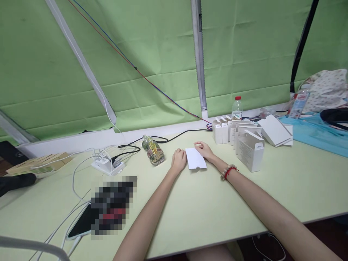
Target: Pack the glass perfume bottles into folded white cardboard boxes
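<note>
A flat piece of white card (pixel 196 158) with a small notch in its near edge lies at the middle of the table between my two hands. My left hand (pixel 179 160) has curled fingers and rests against the card's left edge. At the card's upper right corner, my right hand (pixel 204 150) closes its thumb and fingers on the edge. A beaded bracelet and a red cord circle my right wrist. Just right of that hand stands an open white box (pixel 250 150), with several more white boxes (pixel 221 130) behind it.
Flat white cartons (pixel 274 131) lie at the right, beside a blue cloth (pixel 320 136). A red-capped bottle (pixel 237 107) stands behind the boxes. Left of my hands are a clear jar (pixel 154 151), a power strip (pixel 108 166) with cables, and a phone (pixel 84 221).
</note>
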`<action>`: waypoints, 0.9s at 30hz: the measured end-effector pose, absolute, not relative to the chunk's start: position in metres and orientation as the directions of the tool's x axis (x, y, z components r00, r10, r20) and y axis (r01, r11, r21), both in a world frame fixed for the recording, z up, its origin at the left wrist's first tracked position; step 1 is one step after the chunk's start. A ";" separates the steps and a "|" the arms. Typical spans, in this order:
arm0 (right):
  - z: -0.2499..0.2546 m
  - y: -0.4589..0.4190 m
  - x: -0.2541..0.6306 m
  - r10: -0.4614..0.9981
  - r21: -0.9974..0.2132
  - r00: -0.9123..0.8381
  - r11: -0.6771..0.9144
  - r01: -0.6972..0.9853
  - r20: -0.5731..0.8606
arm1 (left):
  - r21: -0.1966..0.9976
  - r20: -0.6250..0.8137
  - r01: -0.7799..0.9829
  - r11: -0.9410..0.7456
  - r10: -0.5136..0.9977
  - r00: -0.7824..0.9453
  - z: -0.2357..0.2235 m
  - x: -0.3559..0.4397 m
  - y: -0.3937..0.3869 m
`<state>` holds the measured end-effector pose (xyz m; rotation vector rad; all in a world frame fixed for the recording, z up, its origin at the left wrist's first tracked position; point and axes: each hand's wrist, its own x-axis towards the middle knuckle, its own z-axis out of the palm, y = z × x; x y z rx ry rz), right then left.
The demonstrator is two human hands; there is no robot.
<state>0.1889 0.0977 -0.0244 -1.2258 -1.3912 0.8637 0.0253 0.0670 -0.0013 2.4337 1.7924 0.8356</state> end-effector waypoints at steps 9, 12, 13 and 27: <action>-0.025 0.098 0.190 0.968 -0.951 0.097 0.203 0.234 0.231 | 0.415 0.404 0.845 -0.337 0.901 0.161 -0.003 0.023 0.067; -0.024 0.098 0.190 0.968 -0.950 0.096 0.206 0.234 0.234 | 0.430 0.379 0.841 -0.328 0.911 0.161 -0.004 0.023 0.069; -0.024 0.098 0.190 0.967 -0.950 0.097 0.207 0.233 0.234 | 0.430 0.381 0.841 -0.328 0.910 0.160 -0.005 0.023 0.069; -0.024 0.098 0.190 0.971 -0.956 0.074 0.210 0.203 0.229 | 0.383 0.402 0.863 -0.330 0.901 0.166 -0.007 0.021 0.070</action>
